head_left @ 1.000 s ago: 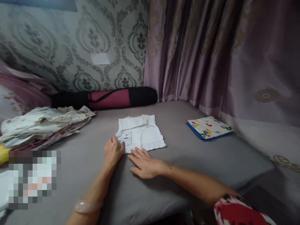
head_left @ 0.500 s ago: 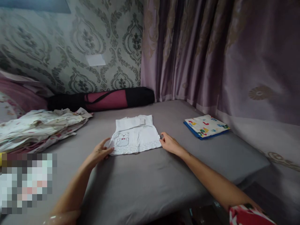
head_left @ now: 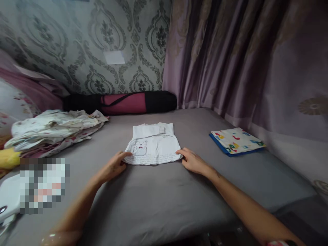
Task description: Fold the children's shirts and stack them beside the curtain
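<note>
Head view: both bare hands are out over a grey sheet (head_left: pixel 159 201) on a bed, w/ a small white garment (head_left: pixel 156 147) lying flat between them, about mid-scene and just beyond the fingertips.

The left hand (head_left: pixel 114 167) sits at the garment's near-left corner, fingers half curled, thumb on the hem. The right hand (head_left: pixel 193 161) sits at the near-right corner, fingers stretched toward the hem and touching it. Can't tell whether either hand actually pinches the cloth or only rests on it.

Containers: only one, a long black bag w/ a pink mid section (head_left: pixel 123 102) and a thin strap, lying on its side at the far edge against the wall. It is closed and rounded out; contents can't be seen.

Writing etc.: the garment has a bear print (head_left: pixel 140 147) w/ a red bow tie on its left half, and rows of small print along the hem, too small to read. A pale tab at its far neck edge is also unreadable. On the right, near the purple curtain (head_left: pixel 243 61), lies a folded cloth (head_left: pixel 237 140), white w/ coloured letter-like shapes, blue underneath; nothing legible as a word.

On the left, well apart from the hands, is a loose pile of printed clothes (head_left: pixel 53 128), w/ something yellow (head_left: pixel 9 159) at its near end. The far wall (head_left: pixel 77 41) has grey damask wallpaper.
</note>
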### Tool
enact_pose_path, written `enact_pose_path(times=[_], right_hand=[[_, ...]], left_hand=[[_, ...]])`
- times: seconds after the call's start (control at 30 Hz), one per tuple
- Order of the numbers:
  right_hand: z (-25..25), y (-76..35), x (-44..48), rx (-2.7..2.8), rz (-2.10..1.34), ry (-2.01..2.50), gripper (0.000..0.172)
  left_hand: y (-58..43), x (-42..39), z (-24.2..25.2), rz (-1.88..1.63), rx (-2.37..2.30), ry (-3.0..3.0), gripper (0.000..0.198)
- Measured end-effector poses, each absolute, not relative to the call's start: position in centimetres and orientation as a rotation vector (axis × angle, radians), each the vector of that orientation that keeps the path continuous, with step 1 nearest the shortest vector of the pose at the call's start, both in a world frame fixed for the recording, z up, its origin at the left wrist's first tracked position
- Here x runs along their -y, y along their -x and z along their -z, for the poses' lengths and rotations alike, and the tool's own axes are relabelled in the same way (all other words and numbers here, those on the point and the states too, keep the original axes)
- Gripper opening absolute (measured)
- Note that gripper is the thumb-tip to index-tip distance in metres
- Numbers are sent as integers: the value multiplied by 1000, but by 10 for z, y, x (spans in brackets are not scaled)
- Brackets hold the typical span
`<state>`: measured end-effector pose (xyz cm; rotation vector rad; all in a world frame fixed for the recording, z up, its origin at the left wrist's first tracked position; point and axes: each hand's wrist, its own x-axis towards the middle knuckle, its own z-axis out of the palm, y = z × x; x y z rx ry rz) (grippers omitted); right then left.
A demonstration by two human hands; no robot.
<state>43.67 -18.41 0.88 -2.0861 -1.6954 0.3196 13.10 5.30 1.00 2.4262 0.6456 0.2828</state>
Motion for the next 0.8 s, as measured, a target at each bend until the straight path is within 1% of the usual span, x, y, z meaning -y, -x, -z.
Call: enact_pose_path(times=[0.17,0.2,0.27,0.33,0.4,0.5,0.57,0.67,0.8], right_hand=[[-12,-432,177,1770,5,2174,29],[-12,-432,175,1800,73,2153,26],[-12,-435,172,1895,159,2042,29],[-12,-439,170,2006,118,1872,35],[-12,-443,167,2053,-30,1729,34],[-14,-449,159,1903,-263,1696,28],[-18,-452,150,1721,-333,1738,28],[-23,-458,131,1504,-319,1790,28],[-26,-467,103,1383,-199,1831,30]], left_hand=[[-134,-66,8,-523,-591,-2767,35],[-134,-69,11,-574,-555,-2824,34],[-133,-75,12,-595,-462,-2893,34],[-133,-77,9,-513,-362,-2872,33],[-136,-77,3,-451,-341,-2758,30],[-143,-73,-9,-451,-516,-2487,31],[-152,-73,-18,-462,-661,-2308,36],[-168,-78,-28,-564,-764,-2144,42],[-192,-93,-32,-750,-753,-2056,43]])
